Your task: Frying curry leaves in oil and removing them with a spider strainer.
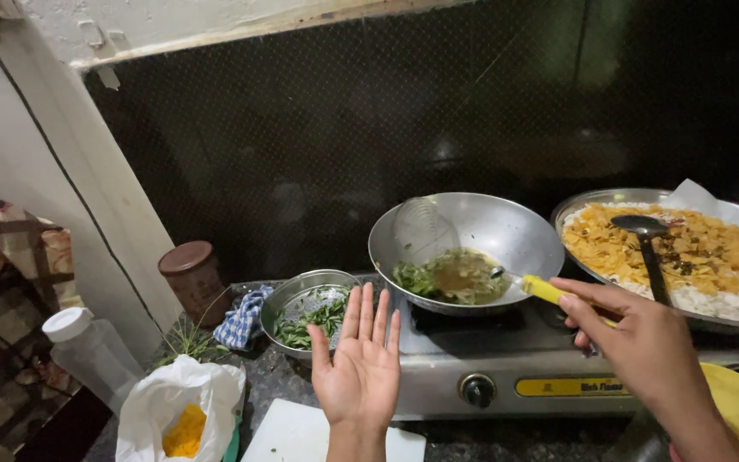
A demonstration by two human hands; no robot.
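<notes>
stove [558, 359] near centre. tray [592, 205] of yellow flakes far right, ladle [647, 244] lying in it. wok [489, 231] on burner, oil and greens inside. right hand [643, 342] grips yellow-handled spoon [532, 287], tip in wok. left hand [359, 364] spread flat, palm up, empty, near bowl [310, 295] of leaves.

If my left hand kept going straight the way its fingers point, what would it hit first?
Probably the small steel bowl of green leaves: the open left hand points up and away toward its right rim. Depth is unclear, so it might pass over it toward the wok.
</notes>
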